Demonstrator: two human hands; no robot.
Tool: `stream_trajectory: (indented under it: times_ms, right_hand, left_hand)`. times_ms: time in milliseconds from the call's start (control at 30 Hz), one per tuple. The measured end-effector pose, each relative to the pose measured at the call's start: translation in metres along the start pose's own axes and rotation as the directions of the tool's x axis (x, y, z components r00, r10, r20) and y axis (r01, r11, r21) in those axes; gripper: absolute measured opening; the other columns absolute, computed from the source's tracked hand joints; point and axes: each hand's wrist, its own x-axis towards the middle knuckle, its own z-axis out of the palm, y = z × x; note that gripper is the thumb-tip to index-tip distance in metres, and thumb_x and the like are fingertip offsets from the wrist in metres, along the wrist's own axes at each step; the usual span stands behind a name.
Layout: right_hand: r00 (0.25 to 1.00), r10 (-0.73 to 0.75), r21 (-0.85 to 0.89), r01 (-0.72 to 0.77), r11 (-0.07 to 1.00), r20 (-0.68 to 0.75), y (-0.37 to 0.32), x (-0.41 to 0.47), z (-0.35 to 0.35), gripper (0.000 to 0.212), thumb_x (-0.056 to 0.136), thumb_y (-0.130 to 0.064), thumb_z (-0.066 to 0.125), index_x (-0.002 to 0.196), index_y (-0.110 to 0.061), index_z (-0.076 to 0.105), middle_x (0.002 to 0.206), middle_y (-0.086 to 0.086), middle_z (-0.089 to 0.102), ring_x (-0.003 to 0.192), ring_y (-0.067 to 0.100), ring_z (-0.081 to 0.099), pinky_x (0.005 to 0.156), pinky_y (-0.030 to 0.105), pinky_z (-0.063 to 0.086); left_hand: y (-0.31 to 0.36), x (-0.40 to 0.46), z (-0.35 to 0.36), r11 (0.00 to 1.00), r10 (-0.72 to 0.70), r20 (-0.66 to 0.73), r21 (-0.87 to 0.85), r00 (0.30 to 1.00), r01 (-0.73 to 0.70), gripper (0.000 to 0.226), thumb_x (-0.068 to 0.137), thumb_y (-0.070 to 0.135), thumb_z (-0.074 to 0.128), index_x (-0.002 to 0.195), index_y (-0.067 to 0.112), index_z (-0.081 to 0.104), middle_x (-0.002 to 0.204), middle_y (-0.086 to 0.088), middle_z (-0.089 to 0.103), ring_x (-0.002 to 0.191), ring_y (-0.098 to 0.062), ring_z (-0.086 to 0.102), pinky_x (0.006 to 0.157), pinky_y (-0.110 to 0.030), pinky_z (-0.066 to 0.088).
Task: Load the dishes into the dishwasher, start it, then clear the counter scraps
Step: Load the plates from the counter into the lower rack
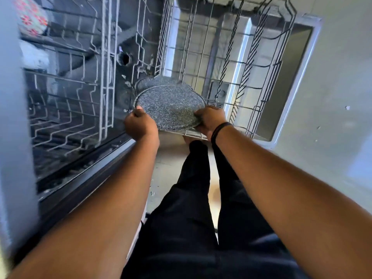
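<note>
A round, dark grey speckled plate (170,106) is tilted over the near edge of the pulled-out grey wire dishwasher rack (231,63), at 12 o'clock, a second speckled rim just behind it.

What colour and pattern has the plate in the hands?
Dark grey with fine pale speckles; the plate shows in the head view.

Plate (170,105) sits centre, w/ a second plate (159,81) just behind it, both at the near edge of the pulled-out lower rack (231,57). Left hand (138,125) on plate's left rim, right hand (210,119) on its right rim. Rack rests over the open dishwasher door (291,81). Upper rack (68,87) lies left; patterned bowl (30,17) in its far-left corner. Legs (193,198) near, below the hands.
</note>
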Motion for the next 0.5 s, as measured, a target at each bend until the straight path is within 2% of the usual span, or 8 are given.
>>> stream_trajectory:
  times_ms: [67, 167, 300, 433, 500]
  right_hand:
    - [1.000, 0.002, 0.006, -0.002, 1.000, 0.013, -0.005, 0.015, 0.008, 0.022, 0.091, 0.008, 0.061, 0.080, -0.011, 0.056, 0.070, 0.007, 0.059, 0.053, 0.016, 0.057, 0.052, 0.033, 0.058]
    - [0.999, 0.010, 0.018, -0.011, 1.000, 0.033, -0.012, 0.035, 0.015, 0.021, 0.091, 0.007, 0.061, 0.081, -0.011, 0.057, 0.070, 0.006, 0.060, 0.053, 0.015, 0.059, 0.060, 0.036, 0.060]
    - [0.999, 0.012, 0.005, -0.013, 1.000, 0.041, -0.022, 0.044, 0.024, 0.026, 0.094, 0.007, 0.058, 0.079, -0.013, 0.052, 0.069, 0.006, 0.057, 0.052, 0.014, 0.055, 0.070, 0.042, 0.059]
    - [0.998, 0.040, -0.025, -0.039, 0.999, 0.051, -0.027, 0.049, 0.026, 0.027, 0.094, 0.005, 0.060, 0.085, -0.017, 0.048, 0.077, 0.007, 0.059, 0.062, 0.017, 0.059, 0.081, 0.051, 0.060]
    - [0.997, 0.044, -0.068, -0.040, 0.997, 0.056, -0.028, 0.049, 0.027, 0.023, 0.094, 0.004, 0.060, 0.090, -0.014, 0.048, 0.076, 0.007, 0.060, 0.061, 0.017, 0.059, 0.085, 0.050, 0.059]
  left_hand:
    - [0.001, 0.009, 0.012, 0.999, 0.001, -0.040, -0.034, 0.999, -0.002, 0.043, 0.104, 0.032, 0.051, 0.108, -0.005, 0.072, 0.108, -0.026, 0.072, 0.101, -0.036, 0.067, 0.071, -0.032, 0.041]
    - [0.004, 0.019, 0.026, 1.000, -0.003, -0.096, -0.030, 0.995, 0.001, 0.041, 0.104, 0.033, 0.052, 0.109, -0.002, 0.073, 0.107, -0.022, 0.073, 0.101, -0.033, 0.068, 0.064, -0.024, 0.035]
    - [0.014, 0.024, 0.034, 0.999, -0.026, -0.122, -0.033, 0.992, 0.022, 0.037, 0.103, 0.032, 0.055, 0.113, 0.001, 0.072, 0.111, -0.016, 0.074, 0.103, -0.026, 0.070, 0.065, -0.016, 0.035]
    - [0.022, 0.029, 0.037, 0.998, -0.042, -0.136, -0.045, 0.990, 0.037, 0.034, 0.103, 0.028, 0.056, 0.116, 0.000, 0.070, 0.115, -0.016, 0.073, 0.106, -0.025, 0.070, 0.087, -0.010, 0.030]
    - [0.024, 0.032, 0.038, 0.998, -0.048, -0.151, -0.040, 0.987, 0.042, 0.034, 0.103, 0.028, 0.056, 0.116, 0.000, 0.070, 0.116, -0.016, 0.073, 0.106, -0.025, 0.070, 0.088, -0.012, 0.033]
